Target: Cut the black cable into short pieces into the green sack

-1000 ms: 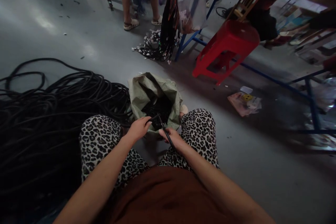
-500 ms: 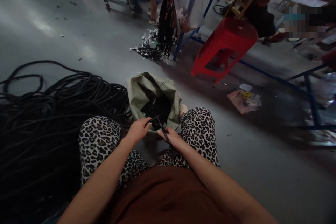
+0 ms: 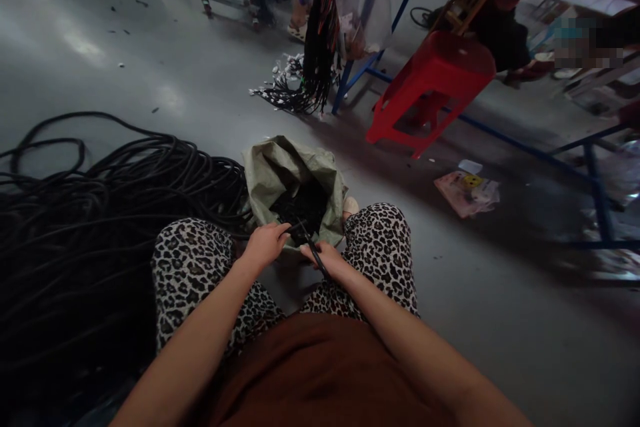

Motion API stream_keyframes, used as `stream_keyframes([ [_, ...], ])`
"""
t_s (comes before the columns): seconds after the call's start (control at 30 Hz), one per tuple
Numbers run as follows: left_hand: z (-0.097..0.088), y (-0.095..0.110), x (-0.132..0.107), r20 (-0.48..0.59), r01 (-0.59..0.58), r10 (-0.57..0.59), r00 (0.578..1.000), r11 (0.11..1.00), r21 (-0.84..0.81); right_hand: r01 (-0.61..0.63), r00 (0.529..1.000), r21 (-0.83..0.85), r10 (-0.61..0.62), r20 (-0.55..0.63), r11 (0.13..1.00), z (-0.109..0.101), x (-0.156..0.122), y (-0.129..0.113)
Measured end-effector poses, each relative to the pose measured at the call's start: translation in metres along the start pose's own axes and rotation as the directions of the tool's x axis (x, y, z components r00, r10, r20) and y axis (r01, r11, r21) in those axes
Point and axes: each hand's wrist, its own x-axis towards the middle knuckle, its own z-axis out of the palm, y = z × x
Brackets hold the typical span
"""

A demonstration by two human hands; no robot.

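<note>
My left hand (image 3: 267, 243) is closed around a black cable (image 3: 294, 228), whose end pokes out past the thumb. In my right hand (image 3: 327, 259) is a pair of dark scissors (image 3: 316, 253), the blades pointing up and left to meet the cable. Whether the blades are parted is too small to tell. Both hands hover at the near rim of a greenish woven sack (image 3: 325, 167), which stands open between my knees. Inside it lie short black pieces (image 3: 310, 203). A big heap of long black cable (image 3: 125, 180) spreads on the floor to my left, reaching the sack.
A red plastic stool (image 3: 435, 80) stands ahead to the right, beside a blue metal frame (image 3: 595, 180). A bundle of dark cables with white ends (image 3: 320, 47) hangs down to the floor. A printed plastic packet (image 3: 465, 190) lies on the floor. People's legs show farther back.
The view has shifted very slightly. My left hand, the cable and the scissors stay almost where they were, with the cable end a touch lower.
</note>
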Motion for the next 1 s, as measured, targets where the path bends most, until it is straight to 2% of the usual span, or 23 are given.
stream_keyframes([
  [0.2, 0.002, 0.001, 0.002, 0.030, 0.005, -0.006, 1.000, 0.998, 0.056, 0.021, 0.999, -0.133, -0.016, 0.035, 0.991, -0.001, 0.000, -0.002],
  [0.37, 0.006, -0.002, 0.004, 0.008, 0.003, -0.003, 1.000, 1.000, 0.019, 0.005, 0.996, -0.217, 0.013, 0.085, 0.976, -0.001, 0.001, -0.004],
  [0.5, 0.008, -0.003, 0.005, 0.006, 0.002, -0.002, 1.000, 1.000, -0.013, -0.028, 0.990, -0.249, 0.062, 0.128, 0.968, -0.001, 0.002, -0.004],
  [0.67, 0.008, -0.003, 0.004, 0.039, -0.012, 0.011, 0.999, 1.000, 0.022, -0.069, 0.980, -0.236, 0.110, 0.164, 0.969, -0.001, -0.004, -0.010],
  [0.83, 0.008, -0.002, 0.005, 0.079, -0.012, 0.009, 0.997, 0.999, 0.041, -0.143, 0.974, -0.184, 0.171, 0.150, 0.972, 0.001, -0.005, -0.013],
  [1.0, 0.015, -0.004, 0.010, 0.111, 0.008, -0.007, 0.994, 1.000, -0.007, -0.207, 0.973, -0.186, 0.221, 0.059, 0.960, 0.004, 0.002, -0.007],
])
